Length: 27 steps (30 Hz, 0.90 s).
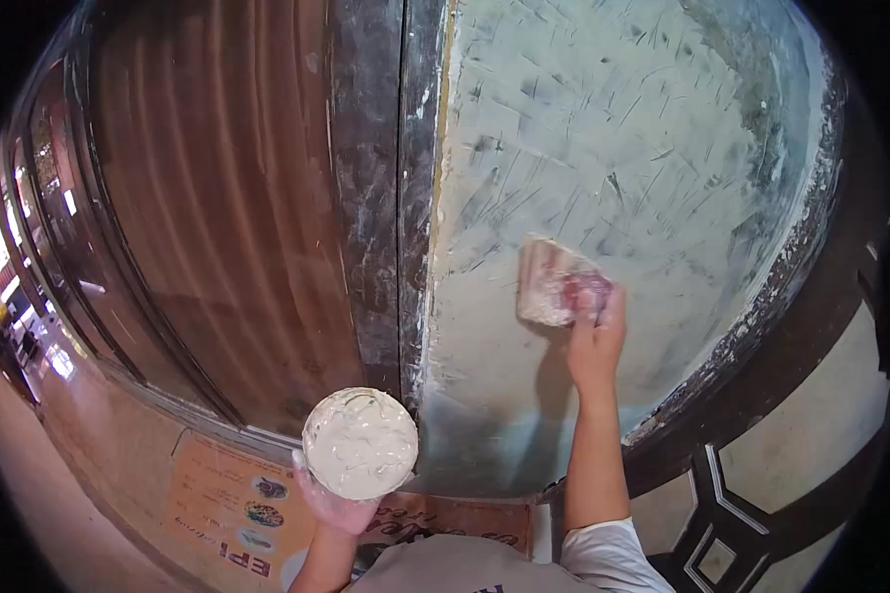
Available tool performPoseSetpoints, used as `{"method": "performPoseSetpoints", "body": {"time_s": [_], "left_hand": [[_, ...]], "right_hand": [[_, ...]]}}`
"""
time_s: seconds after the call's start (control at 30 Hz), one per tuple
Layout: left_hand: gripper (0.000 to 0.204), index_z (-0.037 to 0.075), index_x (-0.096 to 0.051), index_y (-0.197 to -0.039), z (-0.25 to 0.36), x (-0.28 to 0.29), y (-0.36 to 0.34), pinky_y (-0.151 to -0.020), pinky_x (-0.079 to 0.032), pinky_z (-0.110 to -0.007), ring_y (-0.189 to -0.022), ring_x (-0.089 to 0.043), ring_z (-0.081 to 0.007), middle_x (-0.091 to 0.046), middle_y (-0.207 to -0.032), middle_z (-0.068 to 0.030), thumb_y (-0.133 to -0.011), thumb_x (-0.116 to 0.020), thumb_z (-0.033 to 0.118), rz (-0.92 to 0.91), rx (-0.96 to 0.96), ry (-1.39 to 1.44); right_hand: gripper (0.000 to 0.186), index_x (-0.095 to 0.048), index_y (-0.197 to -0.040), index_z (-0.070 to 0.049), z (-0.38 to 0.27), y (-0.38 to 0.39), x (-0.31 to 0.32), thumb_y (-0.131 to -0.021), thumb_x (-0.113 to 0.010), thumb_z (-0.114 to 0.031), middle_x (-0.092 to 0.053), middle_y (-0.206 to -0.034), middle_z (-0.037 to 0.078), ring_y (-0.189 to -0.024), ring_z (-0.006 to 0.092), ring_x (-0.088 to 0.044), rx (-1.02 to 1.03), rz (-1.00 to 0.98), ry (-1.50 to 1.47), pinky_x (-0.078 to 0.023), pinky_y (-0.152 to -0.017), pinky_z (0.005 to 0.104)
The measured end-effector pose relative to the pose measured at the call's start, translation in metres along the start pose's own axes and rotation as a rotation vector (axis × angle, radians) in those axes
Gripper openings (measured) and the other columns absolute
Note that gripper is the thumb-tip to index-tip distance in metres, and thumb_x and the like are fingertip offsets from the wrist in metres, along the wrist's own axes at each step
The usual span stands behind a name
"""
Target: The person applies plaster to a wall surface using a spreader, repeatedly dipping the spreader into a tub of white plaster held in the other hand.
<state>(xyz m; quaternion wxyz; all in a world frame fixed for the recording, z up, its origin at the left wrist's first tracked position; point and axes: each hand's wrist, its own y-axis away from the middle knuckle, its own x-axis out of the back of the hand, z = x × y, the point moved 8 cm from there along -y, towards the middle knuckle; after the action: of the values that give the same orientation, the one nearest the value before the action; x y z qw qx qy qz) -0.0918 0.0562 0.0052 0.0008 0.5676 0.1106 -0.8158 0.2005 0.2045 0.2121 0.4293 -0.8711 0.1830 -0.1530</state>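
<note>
My left hand [336,506] grips a round tub [308,457] from below and the side. Thick off-white putty [363,445] fills it nearly to the rim, its surface uneven. My right hand [599,331] is closed around a flat, roughly rectangular putty spreader [544,287], smeared with off-white and reddish patches and blurred by motion. The spreader is at the face of a pale panel [593,128]; whether its edge touches cannot be made out. Streaky putty coats this panel, with dark marks showing through higher up.
Left of the panel runs a dark, putty-smudged frame [376,198], then brown glass [208,198] with curtain-like folds. A dark border [761,326] edges the right side. Below lie an orange printed sheet [222,504] and a dark patterned grille [732,514].
</note>
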Motion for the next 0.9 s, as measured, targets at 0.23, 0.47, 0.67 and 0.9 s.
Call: {"method": "performPoseSetpoints", "body": {"time_s": [0.23,0.47,0.67,0.9], "left_hand": [[0.082,0.021,-0.026,-0.157,0.002,-0.001,-0.001,-0.115,-0.024,-0.065,-0.146,-0.026,-0.0405,-0.021,-0.163,-0.012,-0.093,-0.034,0.071,0.04,0.11,0.413],[0.082,0.021,-0.025,-0.157,0.006,0.014,-0.003,-0.114,-0.023,-0.067,-0.147,-0.024,-0.0408,-0.021,-0.163,-0.0109,-0.093,-0.031,0.072,0.097,0.159,0.406],[0.085,0.022,-0.023,-0.158,0.016,0.028,-0.004,-0.114,-0.02,-0.068,-0.148,-0.022,-0.0406,-0.018,-0.164,-0.0108,-0.091,-0.025,0.075,0.076,0.105,0.247],[0.088,0.024,-0.02,-0.158,0.012,0.05,-0.005,-0.115,-0.016,-0.069,-0.148,-0.019,-0.0417,-0.016,-0.165,-0.0092,-0.089,-0.022,0.078,-0.011,0.107,-0.098]], "right_hand": [[0.026,-0.054,-0.108,0.001,0.009,0.002,0.024,-0.098,-0.056,-0.024,-0.063,-0.099,0.027,-0.09,0.0457,-0.063,-0.088,0.286,-0.06,-0.049,-0.077,0.0477],[0.026,-0.056,-0.108,0.003,0.006,0.021,-0.039,-0.103,-0.053,-0.023,-0.066,-0.098,0.015,-0.085,0.0213,-0.064,0.016,-0.181,0.384,-0.051,-0.076,0.0356],[0.028,-0.057,-0.11,0.0,-0.003,0.017,-0.002,-0.1,-0.055,-0.026,-0.067,-0.093,0.02,-0.086,0.0327,-0.066,-0.048,0.248,-0.08,-0.051,-0.078,0.0418],[0.028,-0.056,-0.11,0.005,0.012,0.015,-0.007,-0.1,-0.056,-0.022,-0.067,-0.101,0.019,-0.087,0.0308,-0.065,-0.05,0.246,0.073,-0.051,-0.081,0.0401]]}}
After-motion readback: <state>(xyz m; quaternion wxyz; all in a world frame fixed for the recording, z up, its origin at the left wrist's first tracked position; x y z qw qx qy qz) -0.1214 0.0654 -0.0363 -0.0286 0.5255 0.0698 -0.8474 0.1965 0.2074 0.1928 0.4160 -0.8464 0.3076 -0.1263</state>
